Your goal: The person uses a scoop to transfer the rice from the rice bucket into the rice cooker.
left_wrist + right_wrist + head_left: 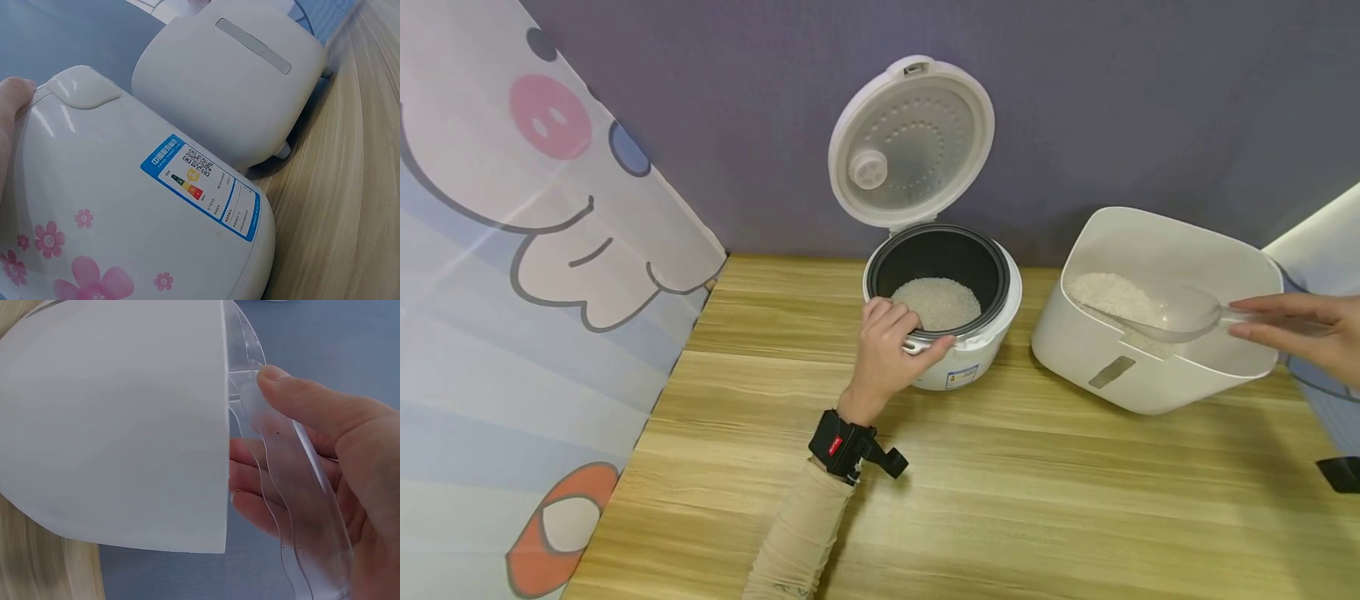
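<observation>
A white rice cooker [958, 375] stands with its lid [925, 125] raised and rice [943, 304] in its dark inner pot [887, 271]. My left hand [886, 350] grips the cooker's front rim, fingers hooked over the edge and thumb along the outside. To the right, my right hand [1311, 325] holds a clear plastic scoop [1198, 312] by its handle. The scoop's bowl lies inside a white rice bin [1067, 346], close against the rice [1108, 292] at its left end. In the right wrist view, the thumb presses the scoop handle [294, 481] near the bin's edge.
Both containers rest on a wood-grain table [985, 492], against a grey-purple wall [737, 133]. A cartoon-printed curtain [550, 333] hangs along the table's left edge. Short feet [284, 150] support the bin. A blue and white label [203, 187] marks the cooker's side.
</observation>
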